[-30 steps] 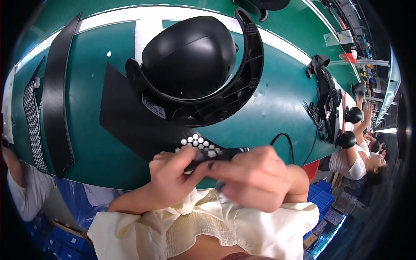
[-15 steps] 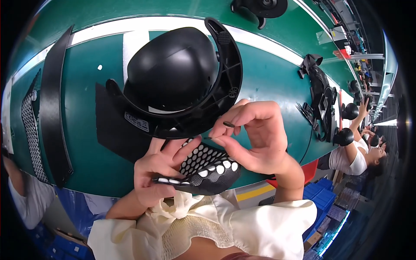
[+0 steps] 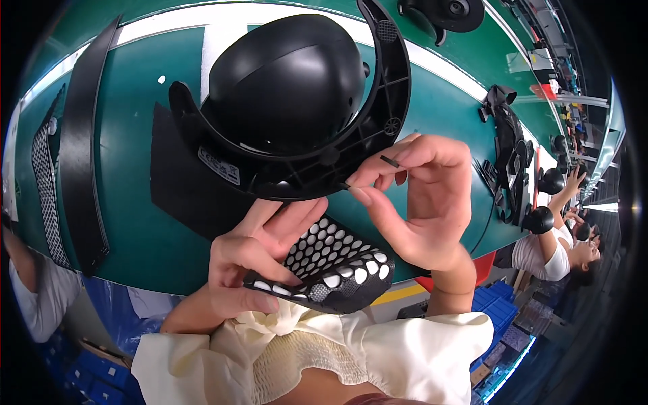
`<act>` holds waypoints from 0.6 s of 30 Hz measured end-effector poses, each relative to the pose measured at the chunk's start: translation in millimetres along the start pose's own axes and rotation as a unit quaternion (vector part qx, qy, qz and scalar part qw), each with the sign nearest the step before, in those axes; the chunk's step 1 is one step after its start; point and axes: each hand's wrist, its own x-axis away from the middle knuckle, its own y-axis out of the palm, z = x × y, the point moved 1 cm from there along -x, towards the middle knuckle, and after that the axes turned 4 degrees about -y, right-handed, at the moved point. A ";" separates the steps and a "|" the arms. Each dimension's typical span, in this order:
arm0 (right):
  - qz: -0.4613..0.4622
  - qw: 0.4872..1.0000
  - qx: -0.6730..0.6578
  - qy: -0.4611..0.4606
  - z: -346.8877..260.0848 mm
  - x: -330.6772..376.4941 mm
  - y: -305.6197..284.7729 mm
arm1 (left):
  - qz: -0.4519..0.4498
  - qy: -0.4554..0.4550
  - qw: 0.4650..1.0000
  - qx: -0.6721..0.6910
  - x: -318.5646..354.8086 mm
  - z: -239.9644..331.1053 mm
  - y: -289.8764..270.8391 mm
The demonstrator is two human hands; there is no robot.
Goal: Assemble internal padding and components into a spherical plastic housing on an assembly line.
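Note:
My left hand (image 3: 246, 260) grips a folded black mesh strap (image 3: 368, 278) with rows of white dots, its thumb below and a finger inside the fold. The other left fingers reach up to the lower rim of a curved black plastic frame (image 3: 398, 74). My right hand (image 3: 435, 202) pinches a tiny dark piece at that rim between thumb and forefinger; its exact shape is too small to make out. A short dark strip (image 3: 390, 162) sticks out between other right fingers. Within the frame's curve rests a glossy black rounded shell (image 3: 290, 81).
A flat black sheet (image 3: 175, 175) lies under the frame on the green table (image 3: 135, 135). Left of it are a long black strip (image 3: 81, 135) and a dotted mesh strip (image 3: 47, 196). Black straps (image 3: 506, 142) lie at the right. Co-workers sit farther along the bench.
The frame and shell have shifted up and right in view. My right hand has moved up and right, its pinch now at the frame's rim. The strap in my left hand sits slightly lower.

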 end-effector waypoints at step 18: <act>-0.071 0.957 0.281 0.027 -23.1 -12.9 9.1 | 0.033 -0.029 0.999 0.026 0.2 2.3 2.6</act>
